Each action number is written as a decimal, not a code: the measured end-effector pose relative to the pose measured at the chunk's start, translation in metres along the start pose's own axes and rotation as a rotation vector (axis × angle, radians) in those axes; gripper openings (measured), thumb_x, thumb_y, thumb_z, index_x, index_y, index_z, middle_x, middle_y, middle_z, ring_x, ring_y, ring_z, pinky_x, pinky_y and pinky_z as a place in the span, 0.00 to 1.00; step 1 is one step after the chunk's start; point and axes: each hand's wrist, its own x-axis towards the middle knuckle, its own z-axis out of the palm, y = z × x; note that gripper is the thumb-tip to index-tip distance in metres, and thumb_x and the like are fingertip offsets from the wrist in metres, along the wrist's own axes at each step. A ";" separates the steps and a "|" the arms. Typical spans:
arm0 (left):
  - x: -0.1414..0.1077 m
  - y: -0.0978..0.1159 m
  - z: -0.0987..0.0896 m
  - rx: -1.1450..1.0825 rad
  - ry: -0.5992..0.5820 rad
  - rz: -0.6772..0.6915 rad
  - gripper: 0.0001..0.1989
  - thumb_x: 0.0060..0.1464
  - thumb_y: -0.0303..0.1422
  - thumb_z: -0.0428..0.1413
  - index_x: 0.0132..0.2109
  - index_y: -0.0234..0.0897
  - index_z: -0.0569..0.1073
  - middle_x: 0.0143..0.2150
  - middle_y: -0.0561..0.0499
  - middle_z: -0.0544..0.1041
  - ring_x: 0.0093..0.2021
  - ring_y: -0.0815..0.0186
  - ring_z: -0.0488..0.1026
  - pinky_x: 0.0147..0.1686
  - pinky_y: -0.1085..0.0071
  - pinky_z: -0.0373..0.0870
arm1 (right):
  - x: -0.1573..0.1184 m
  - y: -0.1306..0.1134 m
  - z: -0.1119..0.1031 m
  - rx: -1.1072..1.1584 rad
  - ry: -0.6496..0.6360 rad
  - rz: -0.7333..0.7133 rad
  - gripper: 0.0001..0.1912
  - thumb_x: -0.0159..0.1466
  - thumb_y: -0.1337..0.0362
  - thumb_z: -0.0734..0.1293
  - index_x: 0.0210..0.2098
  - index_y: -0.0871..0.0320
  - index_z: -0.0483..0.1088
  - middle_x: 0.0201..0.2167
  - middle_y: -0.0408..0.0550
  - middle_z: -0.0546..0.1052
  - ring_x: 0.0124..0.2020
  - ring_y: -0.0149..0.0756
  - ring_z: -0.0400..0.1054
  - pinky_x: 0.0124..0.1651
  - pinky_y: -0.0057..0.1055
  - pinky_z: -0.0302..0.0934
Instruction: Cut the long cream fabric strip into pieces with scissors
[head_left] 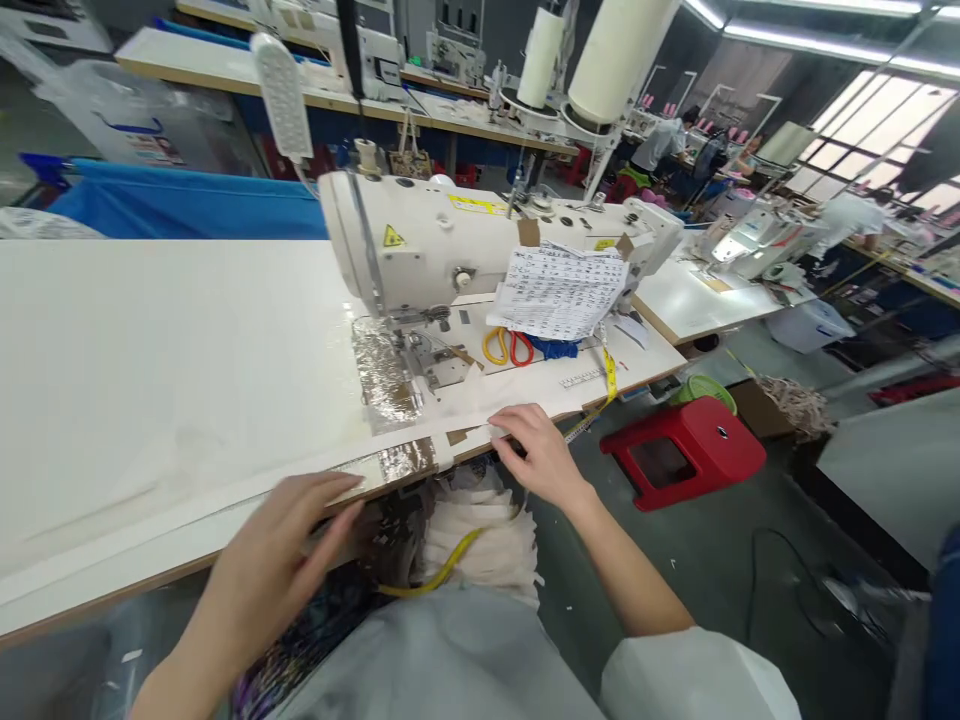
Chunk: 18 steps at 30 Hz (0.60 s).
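A long white fabric strip [300, 462] runs along the front edge of the white table [187, 340]. Its right end is pinched between the thumb and fingers of my right hand [536, 452], in front of the sewing machine [427, 240]. My left hand [281, 560] is at the table edge further left, thumb and fingers apart, with nothing visible between them. Clear tape [386, 375] covers the tabletop beside the needle area. Pale ruffled fabric [472, 540] hangs below the edge between my hands.
Scissors with yellow and red handles [508, 346] lie on the machine bed, under papers [559, 290]. A yellow tape measure [610, 372] hangs over the edge at the right. On the floor stands a red stool [694, 450]. Thread cones [619, 60] rise behind the machine.
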 end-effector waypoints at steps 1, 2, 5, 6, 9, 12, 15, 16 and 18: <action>-0.007 -0.013 -0.005 0.073 0.081 -0.054 0.17 0.65 0.41 0.47 0.57 0.43 0.65 0.52 0.42 0.72 0.53 0.52 0.71 0.36 0.65 0.74 | 0.001 -0.002 0.007 -0.027 -0.016 -0.060 0.14 0.68 0.64 0.62 0.51 0.59 0.70 0.51 0.57 0.74 0.53 0.45 0.65 0.55 0.42 0.61; -0.014 -0.025 -0.011 0.154 0.143 -0.099 0.19 0.65 0.42 0.46 0.59 0.42 0.63 0.53 0.40 0.71 0.54 0.49 0.69 0.39 0.61 0.74 | 0.002 -0.004 0.012 -0.060 -0.043 -0.105 0.17 0.68 0.62 0.62 0.54 0.59 0.68 0.54 0.57 0.72 0.55 0.47 0.63 0.57 0.44 0.60; -0.037 -0.054 -0.025 0.362 0.177 -0.127 0.26 0.65 0.43 0.46 0.65 0.38 0.58 0.57 0.35 0.69 0.57 0.42 0.67 0.49 0.48 0.70 | 0.006 -0.004 0.022 -0.181 -0.108 -0.179 0.21 0.67 0.60 0.64 0.57 0.61 0.65 0.55 0.59 0.71 0.55 0.51 0.62 0.56 0.48 0.61; -0.043 -0.060 -0.027 0.393 0.162 -0.107 0.27 0.65 0.42 0.47 0.66 0.37 0.57 0.58 0.34 0.69 0.57 0.42 0.67 0.51 0.46 0.68 | 0.007 -0.003 0.023 -0.208 -0.116 -0.201 0.20 0.67 0.60 0.64 0.56 0.62 0.66 0.52 0.59 0.72 0.53 0.51 0.63 0.53 0.48 0.62; -0.055 -0.071 -0.030 0.399 0.139 -0.058 0.26 0.64 0.39 0.49 0.66 0.38 0.57 0.60 0.36 0.69 0.57 0.46 0.68 0.53 0.50 0.67 | 0.008 0.000 0.021 -0.199 -0.134 -0.272 0.11 0.69 0.64 0.60 0.45 0.61 0.71 0.42 0.57 0.74 0.44 0.47 0.66 0.45 0.42 0.64; -0.063 -0.073 -0.032 0.356 0.184 -0.001 0.22 0.63 0.35 0.52 0.62 0.39 0.64 0.55 0.40 0.73 0.53 0.52 0.71 0.50 0.57 0.70 | 0.005 -0.002 0.012 -0.091 -0.204 -0.249 0.12 0.71 0.65 0.56 0.37 0.59 0.70 0.36 0.53 0.74 0.38 0.41 0.67 0.40 0.36 0.62; -0.073 -0.066 -0.039 0.234 0.223 -0.032 0.11 0.63 0.33 0.50 0.51 0.41 0.72 0.47 0.44 0.78 0.47 0.57 0.73 0.45 0.63 0.71 | -0.001 -0.015 -0.001 0.124 -0.323 -0.040 0.10 0.71 0.61 0.57 0.43 0.57 0.68 0.28 0.44 0.72 0.28 0.34 0.66 0.30 0.29 0.58; -0.076 -0.060 -0.042 0.161 0.204 -0.109 0.10 0.63 0.35 0.49 0.47 0.41 0.73 0.42 0.45 0.78 0.43 0.58 0.74 0.41 0.65 0.71 | -0.001 -0.022 -0.005 0.203 -0.367 0.029 0.10 0.71 0.60 0.58 0.47 0.56 0.67 0.25 0.40 0.70 0.23 0.31 0.63 0.27 0.28 0.56; -0.080 -0.044 -0.045 -0.058 0.047 -0.338 0.13 0.64 0.41 0.48 0.39 0.40 0.73 0.31 0.49 0.75 0.32 0.62 0.72 0.30 0.70 0.68 | 0.001 -0.040 -0.010 0.329 -0.437 0.087 0.14 0.70 0.59 0.59 0.53 0.54 0.64 0.20 0.36 0.66 0.19 0.29 0.59 0.23 0.26 0.52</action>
